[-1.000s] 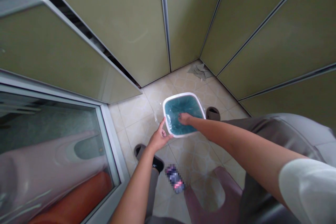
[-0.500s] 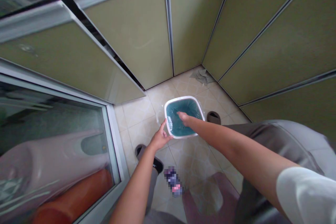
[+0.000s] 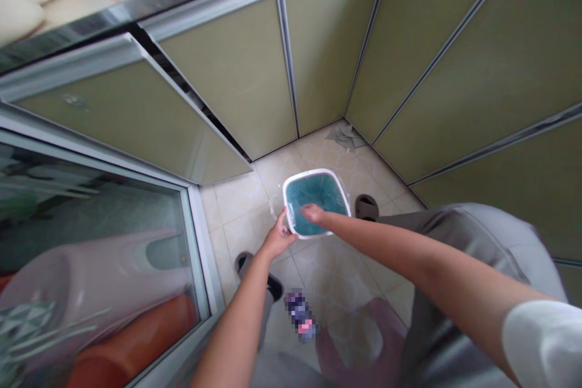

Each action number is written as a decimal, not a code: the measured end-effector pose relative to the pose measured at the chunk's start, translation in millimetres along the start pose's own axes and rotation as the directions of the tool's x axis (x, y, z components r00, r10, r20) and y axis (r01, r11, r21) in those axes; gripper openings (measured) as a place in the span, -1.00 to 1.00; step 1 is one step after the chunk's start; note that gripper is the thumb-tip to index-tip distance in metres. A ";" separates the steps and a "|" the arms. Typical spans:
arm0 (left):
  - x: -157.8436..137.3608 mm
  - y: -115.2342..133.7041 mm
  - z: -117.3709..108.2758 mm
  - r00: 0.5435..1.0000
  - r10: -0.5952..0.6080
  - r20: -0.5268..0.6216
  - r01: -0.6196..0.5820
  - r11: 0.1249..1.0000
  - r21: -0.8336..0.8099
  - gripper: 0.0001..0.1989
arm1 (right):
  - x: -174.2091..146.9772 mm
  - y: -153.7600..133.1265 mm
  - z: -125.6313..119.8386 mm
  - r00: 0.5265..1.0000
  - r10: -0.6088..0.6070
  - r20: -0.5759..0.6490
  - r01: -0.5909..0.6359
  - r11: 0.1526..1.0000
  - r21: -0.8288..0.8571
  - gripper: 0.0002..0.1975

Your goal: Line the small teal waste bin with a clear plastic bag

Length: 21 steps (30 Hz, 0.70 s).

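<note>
A trash bin with a white rim (image 3: 313, 171) and a teal interior stands on the tiled floor. A clear plastic bag (image 3: 275, 203) lines it and hangs out past the rim on the left. My left hand (image 3: 278, 237) grips the near left corner, its thumb and fingers at the rim. Inside the bin's opening is my right hand (image 3: 311, 213), fingers stretched out toward the left wall with nothing visible in them. Whether its fingertips touch the bag is hard to make out.
Beige cabinets (image 3: 227, 60) close in behind and to the right; one door (image 3: 131, 115) stands ajar. A glass-fronted cabinet (image 3: 113, 212) is at left. A grey cloth-like piece (image 3: 346, 135) lies in the corner. Slippered feet flank the bin; a blurred-out object (image 3: 300, 315) lies on the floor.
My right hand has moved slightly toward me and left inside the bin. My left hand keeps its place at the rim. The view has tilted up, showing more countertop.
</note>
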<state>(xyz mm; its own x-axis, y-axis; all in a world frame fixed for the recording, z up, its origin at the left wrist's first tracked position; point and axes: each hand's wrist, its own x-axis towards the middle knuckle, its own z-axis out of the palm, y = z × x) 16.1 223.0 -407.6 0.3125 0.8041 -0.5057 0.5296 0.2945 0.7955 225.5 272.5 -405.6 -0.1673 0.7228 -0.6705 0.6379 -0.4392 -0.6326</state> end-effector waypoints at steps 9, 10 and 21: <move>-21.4 18.2 19.1 0.987 -0.078 -0.141 0.085 0.995 0.048 0.08 | -123.8 34.6 -67.3 0.949 -0.312 0.055 0.298 0.821 -0.488 -0.66; -24.0 20.2 21.7 0.981 -0.094 -0.169 0.103 0.994 0.042 0.04 | -134.0 41.3 -69.4 0.953 -0.298 0.050 0.282 0.819 -0.499 -0.65; -80.3 33.0 58.2 0.860 -0.264 -0.436 0.325 0.943 0.070 -0.53 | -156.0 105.3 -70.0 0.979 -0.178 -0.095 0.119 0.888 -0.444 -0.63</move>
<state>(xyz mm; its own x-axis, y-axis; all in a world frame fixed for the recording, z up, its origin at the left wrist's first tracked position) 54.4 138.0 -360.2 -0.2152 0.8391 -0.4996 0.6564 0.5030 0.5622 371.4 150.8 -340.5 -0.2059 0.8372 -0.5067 0.8803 -0.0677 -0.4695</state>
